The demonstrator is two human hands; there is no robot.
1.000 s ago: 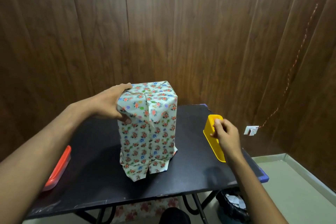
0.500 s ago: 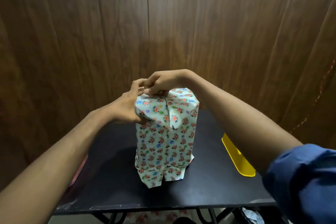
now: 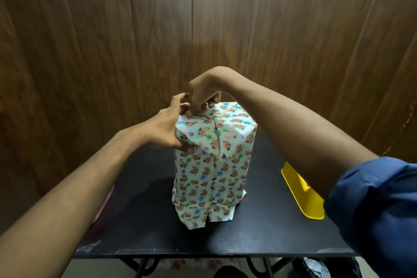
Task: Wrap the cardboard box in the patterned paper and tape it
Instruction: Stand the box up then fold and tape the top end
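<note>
The box stands upright on the black table, fully covered in white floral paper, with loose flaps splayed at its base. My left hand grips the box's upper left corner, thumb on the front face, fingers behind the top edge. My right hand comes down from above with curled fingertips pressing on the top left edge, next to my left fingers. Any tape under those fingertips is too small to make out.
A yellow plastic tape holder lies at the table's right edge. A reddish object peeks out behind my left forearm at the table's left edge. A wood-panel wall stands close behind the table. A dark bag sits on the floor below.
My right hand left the yellow holder and came over to the box's top left edge. My left hand stayed on the upper left corner. The view shifted closer.
</note>
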